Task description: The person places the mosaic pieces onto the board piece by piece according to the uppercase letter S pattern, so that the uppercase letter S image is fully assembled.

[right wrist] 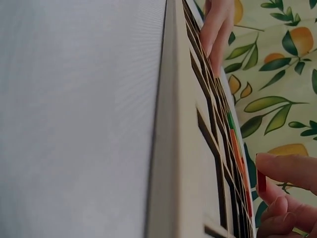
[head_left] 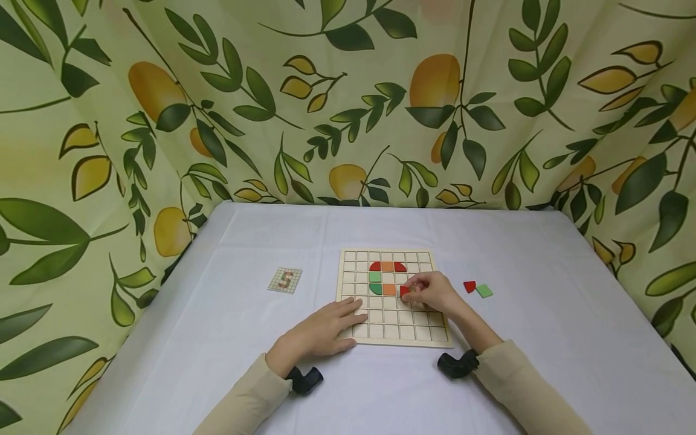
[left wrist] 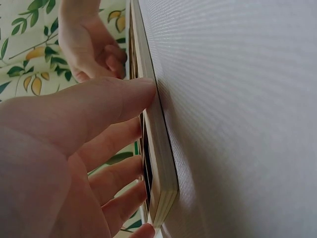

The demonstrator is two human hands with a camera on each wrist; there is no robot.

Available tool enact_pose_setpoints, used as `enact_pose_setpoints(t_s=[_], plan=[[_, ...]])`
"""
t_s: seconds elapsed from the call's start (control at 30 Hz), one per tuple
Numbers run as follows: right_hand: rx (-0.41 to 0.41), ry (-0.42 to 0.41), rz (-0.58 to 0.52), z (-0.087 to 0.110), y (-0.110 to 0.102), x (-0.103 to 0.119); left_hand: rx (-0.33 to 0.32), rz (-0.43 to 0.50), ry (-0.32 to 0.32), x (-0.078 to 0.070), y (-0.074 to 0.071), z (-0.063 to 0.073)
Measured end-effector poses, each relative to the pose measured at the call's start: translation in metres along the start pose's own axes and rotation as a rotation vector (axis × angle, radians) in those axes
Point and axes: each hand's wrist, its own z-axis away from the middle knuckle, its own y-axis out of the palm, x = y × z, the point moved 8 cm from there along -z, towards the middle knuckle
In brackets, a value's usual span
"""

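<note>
A wooden grid board (head_left: 399,332) lies on the table. My left hand (head_left: 326,329) rests at its lower left, fingers spread over the squares and thumb at the front edge (left wrist: 157,148). With thumb and finger, my right hand (head_left: 432,290) pinches a small red tile (right wrist: 261,181) just over the grid, beside an orange square tile (head_left: 389,289). Set in the grid are a dark green rounded tile (head_left: 376,289), a light green square tile (head_left: 375,277), another orange square (head_left: 387,266) and two red rounded tiles, one at left (head_left: 375,266) and one at right (head_left: 399,266).
A small card (head_left: 284,280) with a gridded S-shaped picture lies left of the board. To the right are a loose red tile (head_left: 470,287) and a light green square (head_left: 484,291). White cloth (head_left: 272,235) covers the table; a leaf-and-fruit patterned curtain (head_left: 348,121) hangs behind.
</note>
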Motion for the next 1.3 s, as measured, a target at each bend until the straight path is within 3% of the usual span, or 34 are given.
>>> enact_pose_setpoints(t_s=[0.67, 1.3], plan=[[-0.078, 0.047, 0.126, -0.010, 0.002, 0.004, 0.001, -0.015, -0.003, -0.001, -0.002, 0.000], [-0.092, 0.060, 0.132, -0.011, 0.003, 0.005, 0.003, -0.015, -0.001, -0.002, -0.001, 0.001]])
